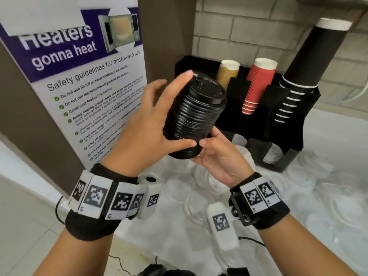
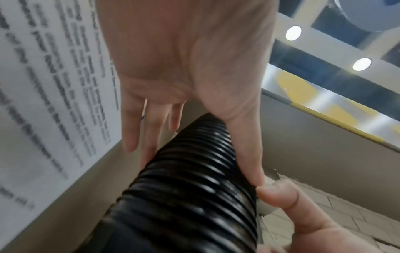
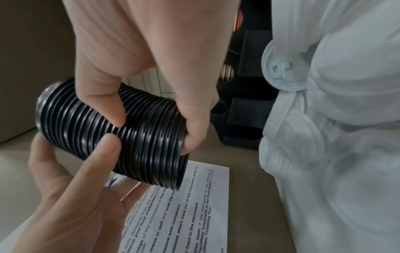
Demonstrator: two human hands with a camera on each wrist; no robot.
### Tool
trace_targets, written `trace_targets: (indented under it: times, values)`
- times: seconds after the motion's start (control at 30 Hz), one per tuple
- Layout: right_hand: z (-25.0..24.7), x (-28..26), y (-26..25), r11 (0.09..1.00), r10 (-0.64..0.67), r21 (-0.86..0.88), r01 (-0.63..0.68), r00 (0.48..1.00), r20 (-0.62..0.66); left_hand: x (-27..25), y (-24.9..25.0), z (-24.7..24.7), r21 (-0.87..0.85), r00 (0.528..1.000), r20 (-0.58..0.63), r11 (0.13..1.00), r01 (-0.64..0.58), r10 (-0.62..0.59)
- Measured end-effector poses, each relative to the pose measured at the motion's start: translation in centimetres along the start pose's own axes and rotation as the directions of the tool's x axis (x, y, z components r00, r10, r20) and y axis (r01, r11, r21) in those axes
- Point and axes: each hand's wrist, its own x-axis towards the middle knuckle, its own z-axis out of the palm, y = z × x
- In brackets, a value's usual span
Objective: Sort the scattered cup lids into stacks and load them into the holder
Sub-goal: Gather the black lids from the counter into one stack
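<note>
Both hands grip the stack of black lids (image 1: 194, 114) in mid-air – left hand (image 1: 147, 124) wrapped along its side, right hand (image 1: 217, 154) cupping its base – long axis tilted up toward the black holder (image 1: 294, 136) just beyond, nearer the right hand

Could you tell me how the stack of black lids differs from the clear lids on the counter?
The stack of black lids is opaque and nested into one tidy column; the clear lids are translucent and lie scattered. The black stack is held in the air by the left hand and right hand; the clear lids rest on the counter. Both are round cup lids.
</note>
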Motion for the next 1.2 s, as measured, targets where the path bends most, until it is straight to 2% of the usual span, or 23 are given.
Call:
trace_targets:
  times: [0.07, 0.23, 0.4, 0.57, 0.67, 0.87, 1.03, 1.1, 1.2]
  values:
    - [0.3, 0.1, 0.5, 0.999, 0.018, 0.034, -0.019, 1.000, 0.010, -0.3, 0.2, -0.7, 0.063, 0.998, 0.018, 0.996, 0.060, -0.062]
    - [1.2, 0.4, 3.0, 0.984, 0.158, 0.081, -0.156, 0.987, -0.012, -1.9, -0.1, -1.8, 0.051, 0.982, -0.011, 0.981, 0.189, -0.189]
    - [2.0, 0.7, 6.5, 0.938, 0.346, 0.064, -0.342, 0.935, -0.082, -3.7, -0.8, -2.1, 0.219, 0.940, 0.055, 0.923, 0.317, -0.336]
    - [2.6, 1.1, 8.7, 0.897, 0.441, 0.073, -0.435, 0.887, -0.137, -4.7, -1.2, -1.5, 0.285, 0.897, 0.086, 0.873, 0.395, -0.434]
    - [2.8, 1.3, 9.3, 0.888, 0.459, 0.060, -0.457, 0.868, -0.189, -5.1, -1.4, -1.3, 0.294, 0.885, 0.089, 0.861, 0.415, -0.457]
    - [2.1, 1.8, 9.3, 0.911, 0.403, 0.019, -0.411, 0.880, -0.252, -5.6, -1.8, -1.7, 0.388, 0.861, 0.102, 0.816, 0.428, -0.499]
    - [2.1, 1.7, 9.5, 0.897, 0.431, 0.003, -0.442, 0.873, -0.228, -5.7, -1.9, -2.2, 0.500, 0.790, 0.206, 0.756, 0.423, -0.578]
    - [2.3, 1.6, 9.5, 0.888, 0.434, -0.069, -0.455, 0.879, -0.198, -5.7, -1.9, -2.4, 0.514, 0.771, 0.221, 0.743, 0.429, -0.598]
    - [2.6, 1.6, 9.2, 0.828, 0.419, -0.330, -0.454, 0.891, -0.173, -5.7, -1.5, -2.7, 0.539, 0.764, 0.211, 0.725, 0.429, -0.609]
